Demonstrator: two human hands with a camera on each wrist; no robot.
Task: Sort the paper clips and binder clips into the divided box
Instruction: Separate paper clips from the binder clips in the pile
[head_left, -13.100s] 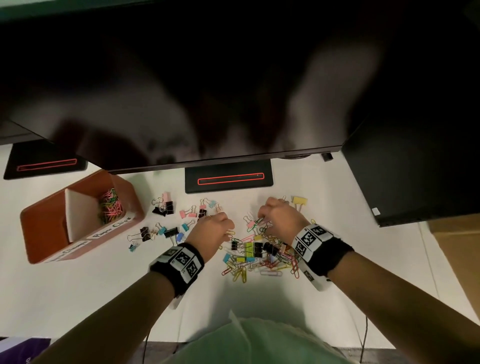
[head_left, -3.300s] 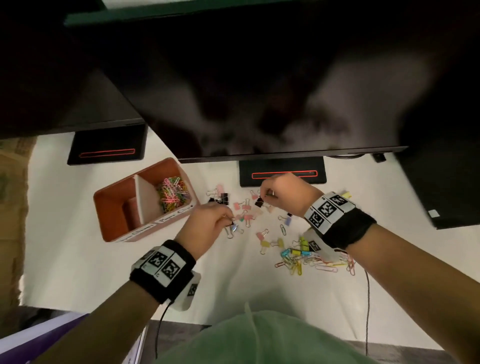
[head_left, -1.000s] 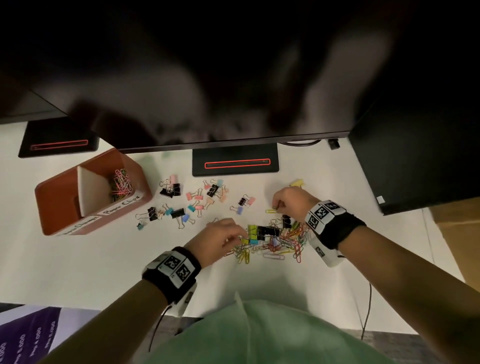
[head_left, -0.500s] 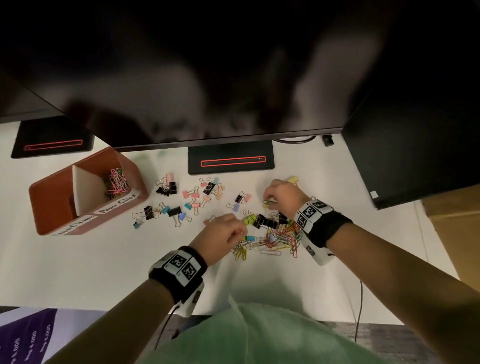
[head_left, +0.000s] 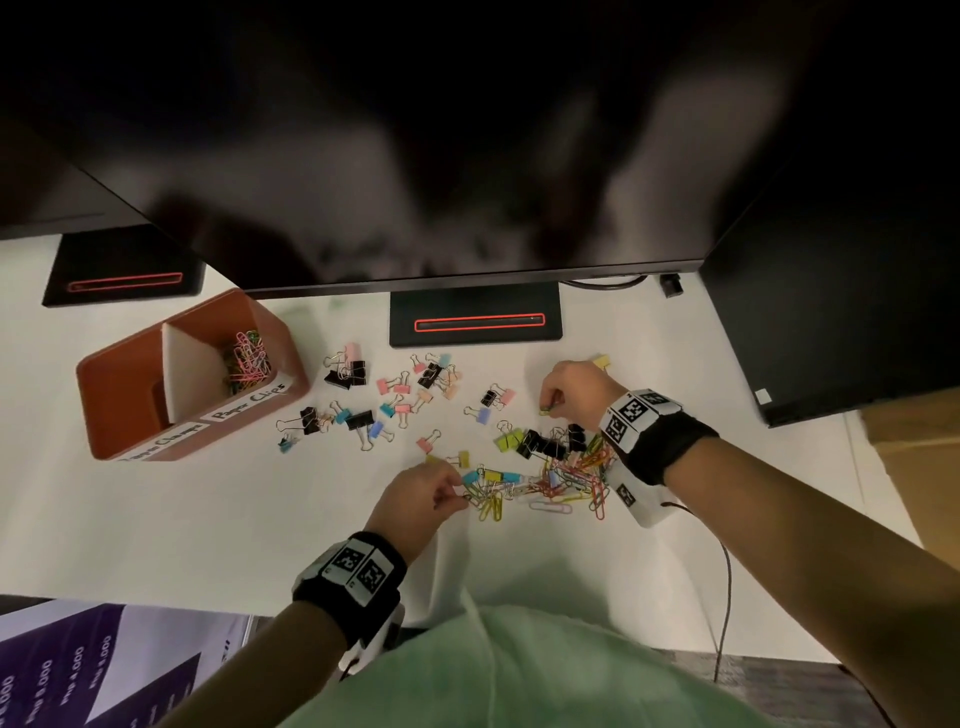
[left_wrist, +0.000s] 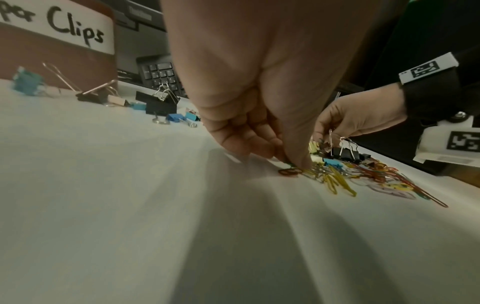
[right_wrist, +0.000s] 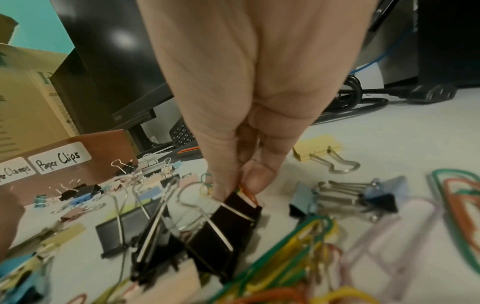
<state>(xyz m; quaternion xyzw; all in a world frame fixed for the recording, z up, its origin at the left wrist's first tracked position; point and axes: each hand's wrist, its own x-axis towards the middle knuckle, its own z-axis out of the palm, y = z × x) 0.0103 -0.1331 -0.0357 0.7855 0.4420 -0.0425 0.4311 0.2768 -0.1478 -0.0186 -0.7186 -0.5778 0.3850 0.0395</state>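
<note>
The orange divided box (head_left: 130, 395) stands at the left; its right compartment, labelled Paper Clips, holds coloured paper clips (head_left: 247, 358). Loose binder clips (head_left: 363, 415) lie scattered between the box and a mixed pile of paper clips and binder clips (head_left: 566, 475). My left hand (head_left: 460, 493) pinches a dark paper clip (left_wrist: 289, 171) at the pile's left edge, on the table. At the pile's far side, my right hand (head_left: 545, 409) pinches a few thin paper clips (right_wrist: 245, 192) between thumb and finger, just above a black binder clip (right_wrist: 228, 222).
A large dark monitor overhangs the desk, with its stand base (head_left: 475, 322) behind the clips. A second stand base (head_left: 124, 280) sits at the far left. A yellow binder clip (right_wrist: 319, 149) lies beyond my right hand. Cables (right_wrist: 363, 100) and a keyboard (left_wrist: 161, 75) lie further back.
Both hands came back from the binder clips near the box to the mixed pile. In the last half second they have barely moved, each pinching at clips.
</note>
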